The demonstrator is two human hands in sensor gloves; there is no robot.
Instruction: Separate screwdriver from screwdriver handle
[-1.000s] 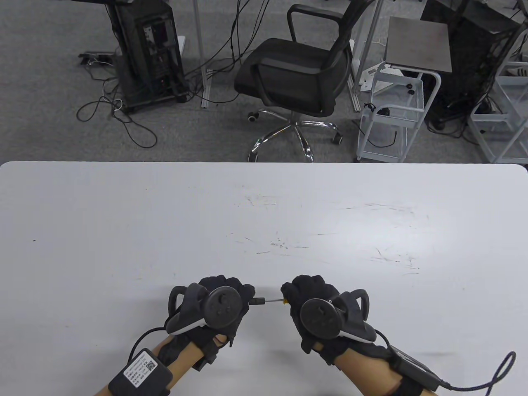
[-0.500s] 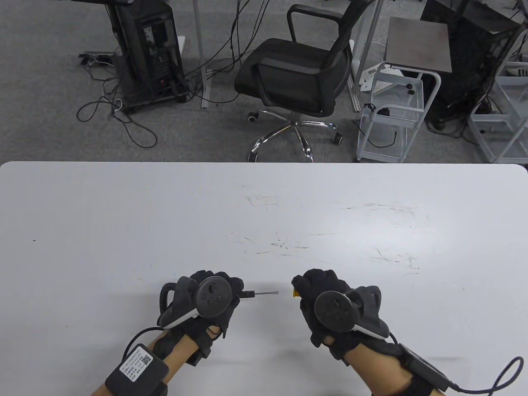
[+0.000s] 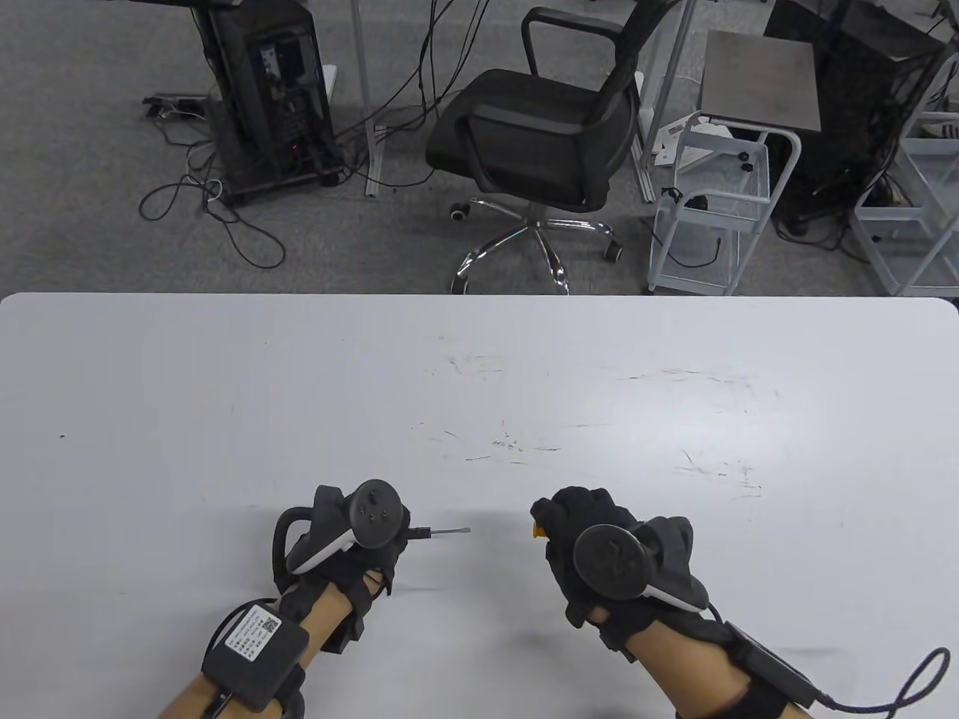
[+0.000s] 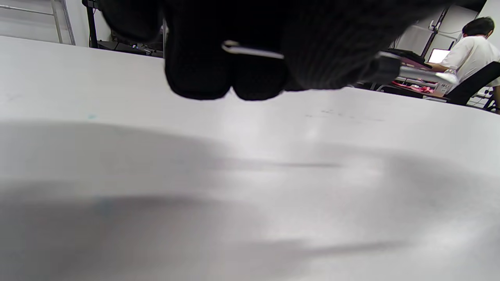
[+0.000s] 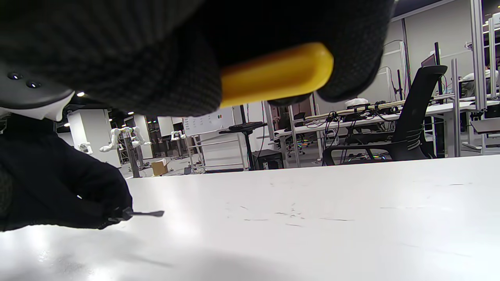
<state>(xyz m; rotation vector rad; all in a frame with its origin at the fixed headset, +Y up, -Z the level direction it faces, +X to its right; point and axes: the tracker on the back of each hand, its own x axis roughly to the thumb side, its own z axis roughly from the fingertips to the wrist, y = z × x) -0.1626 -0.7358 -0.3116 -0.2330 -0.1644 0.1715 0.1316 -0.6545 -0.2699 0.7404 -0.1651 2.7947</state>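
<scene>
From above, the left hand [image 3: 352,535] grips the shaft [image 3: 442,532] low over the table [image 3: 479,359], well apart from the right hand [image 3: 592,539] closed round the yellow handle [image 3: 537,532], so the parts look separated; the left wrist view shows curled fingers [image 4: 218,74], and the right wrist view the handle [image 5: 273,74] clasped.

This is a robot lab or office. Behind the white counter [image 3: 225,359] are a black chair [image 3: 539,135], a computer tower [image 3: 266,90] with wires, and white robot arms [image 5: 117,138] far left.

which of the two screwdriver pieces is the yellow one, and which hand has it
The screwdriver handle, gripped in the right hand. The other piece, the dark metal shaft, sticks out of the left hand.
</scene>
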